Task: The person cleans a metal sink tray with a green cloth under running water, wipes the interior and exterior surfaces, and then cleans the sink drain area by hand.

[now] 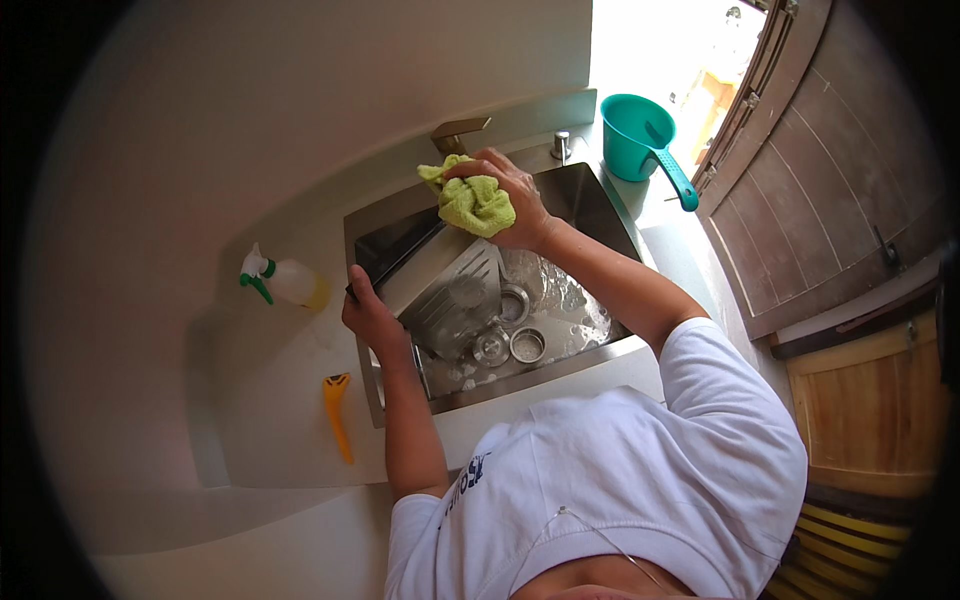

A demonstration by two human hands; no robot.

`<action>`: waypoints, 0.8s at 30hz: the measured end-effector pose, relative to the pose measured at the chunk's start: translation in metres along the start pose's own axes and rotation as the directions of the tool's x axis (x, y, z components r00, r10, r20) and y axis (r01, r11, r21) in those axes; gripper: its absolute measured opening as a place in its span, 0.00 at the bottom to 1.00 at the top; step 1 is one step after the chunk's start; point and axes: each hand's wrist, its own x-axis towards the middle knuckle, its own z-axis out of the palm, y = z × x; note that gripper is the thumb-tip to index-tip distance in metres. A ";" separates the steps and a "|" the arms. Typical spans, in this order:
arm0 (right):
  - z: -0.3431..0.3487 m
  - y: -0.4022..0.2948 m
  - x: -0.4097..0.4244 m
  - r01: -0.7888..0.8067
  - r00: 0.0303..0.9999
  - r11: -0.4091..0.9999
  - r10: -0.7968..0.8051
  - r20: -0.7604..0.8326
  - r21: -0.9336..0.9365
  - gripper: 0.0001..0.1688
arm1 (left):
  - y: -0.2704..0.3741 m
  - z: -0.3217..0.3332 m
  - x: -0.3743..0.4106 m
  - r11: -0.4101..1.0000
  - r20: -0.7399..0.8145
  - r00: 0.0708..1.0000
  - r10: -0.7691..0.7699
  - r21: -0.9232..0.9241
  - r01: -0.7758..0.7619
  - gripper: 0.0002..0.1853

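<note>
My right hand (514, 199) grips a crumpled yellow-green cloth (476, 204) above the back part of a stainless steel sink (495, 390). At the sink's left side, my left hand (371, 315) holds the dark edge of a flat panel (427, 270) that stands tilted in the basin; its full shape is hidden. A slotted metal plate (457, 300) leans beside the panel. On the wet, soapy sink floor lie round metal drain parts (528, 345). A squared faucet (454, 133) rises behind the cloth.
A spray bottle (292, 283) with yellow liquid lies on the left counter, and nearer me is an orange scraper (337, 416). A teal dipper (637, 142) stands at the back right, by a soap dispenser pump (561, 145). A wooden door (810, 195) is on the right.
</note>
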 end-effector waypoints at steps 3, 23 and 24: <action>0.016 -0.023 -0.010 0.276 0.935 0.954 -0.239 0.264 -0.114 0.28 | -0.005 0.006 -0.001 0.992 0.008 0.999 0.031 0.121 -0.032 0.21; 0.019 -0.009 -0.017 0.226 0.961 0.943 -0.175 0.215 -0.242 0.21 | -0.023 0.027 -0.010 0.999 0.190 0.981 -0.036 0.029 0.031 0.22; 0.020 -0.015 -0.017 0.187 0.957 0.966 -0.138 0.256 -0.180 0.21 | -0.028 0.022 -0.006 0.980 0.194 0.977 -0.095 -0.152 0.125 0.22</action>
